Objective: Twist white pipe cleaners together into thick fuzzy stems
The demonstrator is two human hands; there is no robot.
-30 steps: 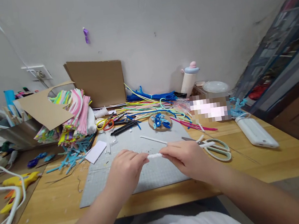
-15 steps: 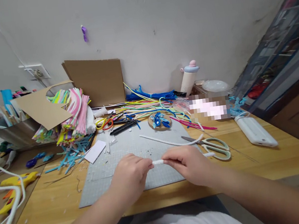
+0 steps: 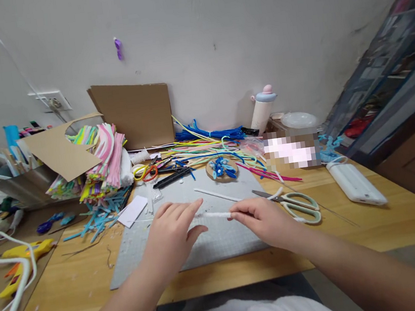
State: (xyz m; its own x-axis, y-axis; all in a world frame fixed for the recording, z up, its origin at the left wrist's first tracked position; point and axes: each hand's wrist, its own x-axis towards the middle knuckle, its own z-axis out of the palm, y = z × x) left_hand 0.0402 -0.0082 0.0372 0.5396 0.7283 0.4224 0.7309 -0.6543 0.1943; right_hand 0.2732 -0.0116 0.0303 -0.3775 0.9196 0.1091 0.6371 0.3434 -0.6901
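Observation:
My right hand (image 3: 264,219) is closed on a short white pipe cleaner (image 3: 215,215), whose free end points left over the grey cutting mat (image 3: 204,247). My left hand (image 3: 171,231) hovers just left of that end with its fingers stretched out and nothing in them. A long white pipe cleaner (image 3: 216,194) lies on the mat behind the hands. Pale green scissors (image 3: 298,204) rest to the right of my right hand.
A round wooden disc with blue shapes (image 3: 222,169), heaps of coloured pipe cleaners (image 3: 101,159), cardboard sheets (image 3: 135,114), a bottle (image 3: 262,110), a white power bank (image 3: 354,184) and a yellow glue gun (image 3: 23,253) crowd the wooden desk.
My left hand has let go of the short white pipe cleaner and opened. My right hand keeps hold of it, with more of its length showing.

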